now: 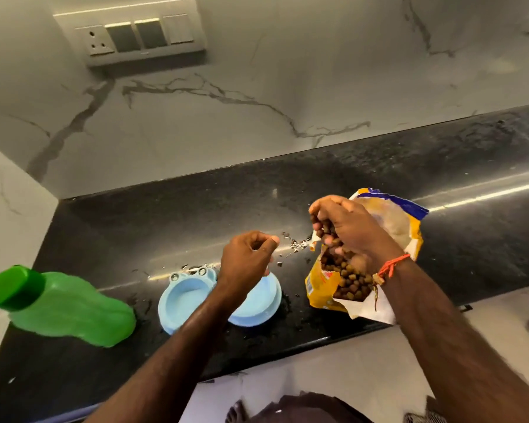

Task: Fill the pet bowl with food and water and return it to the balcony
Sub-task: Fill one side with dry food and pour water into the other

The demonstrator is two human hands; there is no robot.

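Observation:
A light blue double pet bowl (184,296) with frog eyes sits near the counter's front edge; both cups look empty. My left hand (247,257) hovers above its right cup, fingers curled shut with nothing visible in them. To the right lies an open yellow pet food bag (321,285) full of brown kibble (353,283). My right hand (345,227) is at the bag's mouth, closed on a handful of kibble. A green water bottle (61,306) with a green cap stands left of the bowl.
The black granite counter (348,175) carries scattered crumbs and wet spots (293,242) behind the bowl. A marble wall with a switch panel (141,35) rises behind. The counter's left end meets a side wall. Pale floor lies below the front edge.

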